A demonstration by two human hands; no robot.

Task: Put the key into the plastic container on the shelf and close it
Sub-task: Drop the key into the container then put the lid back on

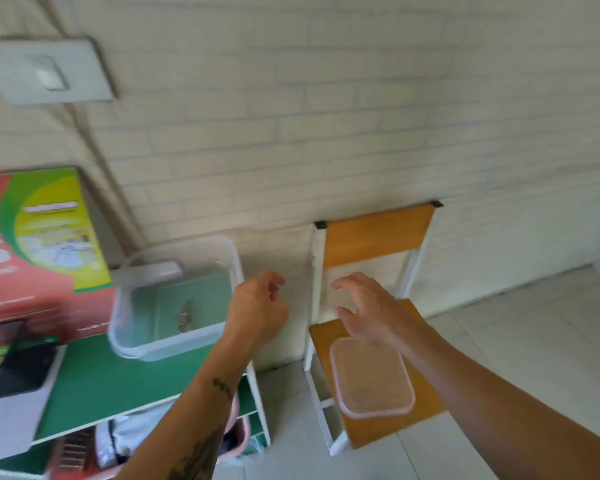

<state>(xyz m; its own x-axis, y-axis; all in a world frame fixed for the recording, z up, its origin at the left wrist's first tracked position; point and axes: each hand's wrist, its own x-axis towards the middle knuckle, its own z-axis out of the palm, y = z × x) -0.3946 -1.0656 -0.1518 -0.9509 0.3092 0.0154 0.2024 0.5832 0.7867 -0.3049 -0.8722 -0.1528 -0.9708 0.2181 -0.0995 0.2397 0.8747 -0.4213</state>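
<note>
A clear plastic container (142,344) stands open on the green shelf top (118,382). The key (185,316) lies inside it on the bottom. The container's clear lid (373,379) rests flat on the orange seat of a small chair (395,431). My left hand (258,308) hovers just right of the container, fingers loosely curled and holding nothing. My right hand (368,310) is spread open in the air above the chair seat, just above the far end of the lid and not touching it.
A red and green cardboard box (39,251) stands at the back left of the shelf. A dark phone (18,372) lies on a white object at the front left. Lower shelves hold clutter. The brick wall and a light switch (45,72) are behind.
</note>
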